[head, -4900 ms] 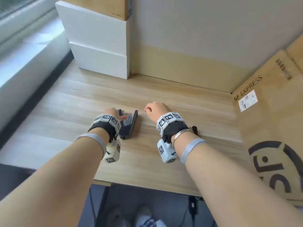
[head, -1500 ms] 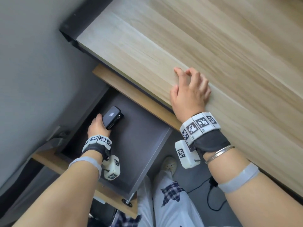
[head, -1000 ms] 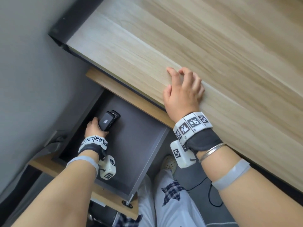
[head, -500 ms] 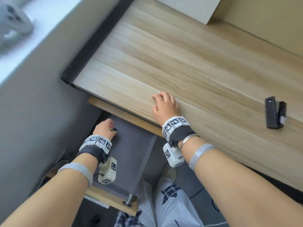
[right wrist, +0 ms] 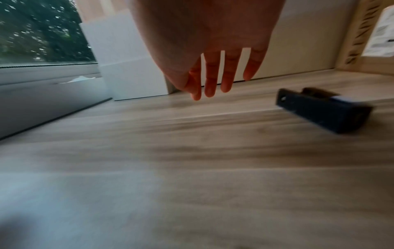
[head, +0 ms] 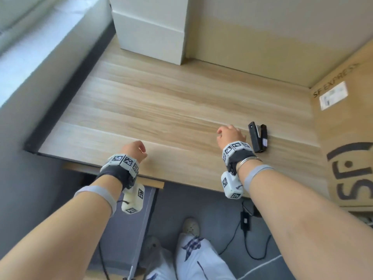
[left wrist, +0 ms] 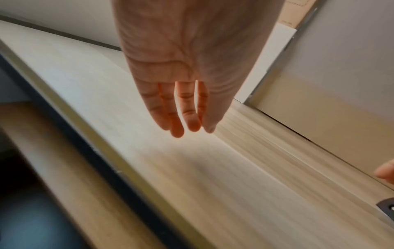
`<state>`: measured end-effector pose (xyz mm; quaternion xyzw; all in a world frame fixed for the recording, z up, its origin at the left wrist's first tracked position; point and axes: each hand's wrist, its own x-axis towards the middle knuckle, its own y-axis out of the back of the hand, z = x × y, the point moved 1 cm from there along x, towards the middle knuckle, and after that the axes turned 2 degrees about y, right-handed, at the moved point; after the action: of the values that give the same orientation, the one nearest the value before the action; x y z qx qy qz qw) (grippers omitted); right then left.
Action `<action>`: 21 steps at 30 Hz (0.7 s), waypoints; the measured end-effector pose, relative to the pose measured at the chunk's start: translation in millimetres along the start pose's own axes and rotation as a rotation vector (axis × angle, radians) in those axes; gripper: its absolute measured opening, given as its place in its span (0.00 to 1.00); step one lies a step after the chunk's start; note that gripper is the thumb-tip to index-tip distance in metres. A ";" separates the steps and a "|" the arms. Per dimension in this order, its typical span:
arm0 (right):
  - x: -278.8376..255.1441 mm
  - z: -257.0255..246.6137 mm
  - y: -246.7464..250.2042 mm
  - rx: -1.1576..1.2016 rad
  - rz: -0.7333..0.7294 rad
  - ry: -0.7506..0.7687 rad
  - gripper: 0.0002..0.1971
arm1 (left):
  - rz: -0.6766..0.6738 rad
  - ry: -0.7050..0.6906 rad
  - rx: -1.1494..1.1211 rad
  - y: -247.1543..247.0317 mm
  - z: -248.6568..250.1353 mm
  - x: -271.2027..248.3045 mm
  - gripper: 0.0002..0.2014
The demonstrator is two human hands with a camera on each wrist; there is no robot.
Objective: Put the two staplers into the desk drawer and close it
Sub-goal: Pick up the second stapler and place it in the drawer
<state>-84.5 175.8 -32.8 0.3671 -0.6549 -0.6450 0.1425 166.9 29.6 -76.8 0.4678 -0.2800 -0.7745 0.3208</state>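
Wooden desk (head: pixel 161 110), both hands' fingers (left wrist: pixel 177 109) loosely extended, empty, right hand (head: pixel 230 134) beside black stapler (head: pixel 258 138)

- The wooden desk top (head: pixel 161 110) lies bare between the white box (head: pixel 153 31) at the back and the front edge.
- A cardboard carton (head: pixel 347 138) walls off the right side, near the stapler (head: pixel 258 136).
- The drawer (head: pixel 129 229) stands pulled out below the left front edge; its inside seems mostly hidden.
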 end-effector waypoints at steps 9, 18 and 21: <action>31.8 115.5 18.0 0.056 0.082 -0.351 0.20 | 0.041 -0.120 0.027 -32.0 91.7 32.1 0.09; 64.5 153.0 7.4 0.434 -0.138 -0.544 0.35 | 0.058 -0.161 0.125 -66.4 152.8 51.6 0.13; 71.6 159.4 9.6 0.512 -0.170 -0.560 0.35 | 0.045 -0.133 0.135 -72.0 160.7 53.5 0.13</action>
<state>-241.9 245.1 -64.6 0.2536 -0.7755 -0.5453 -0.1921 -14.3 56.3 -93.6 0.4296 -0.3627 -0.7758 0.2864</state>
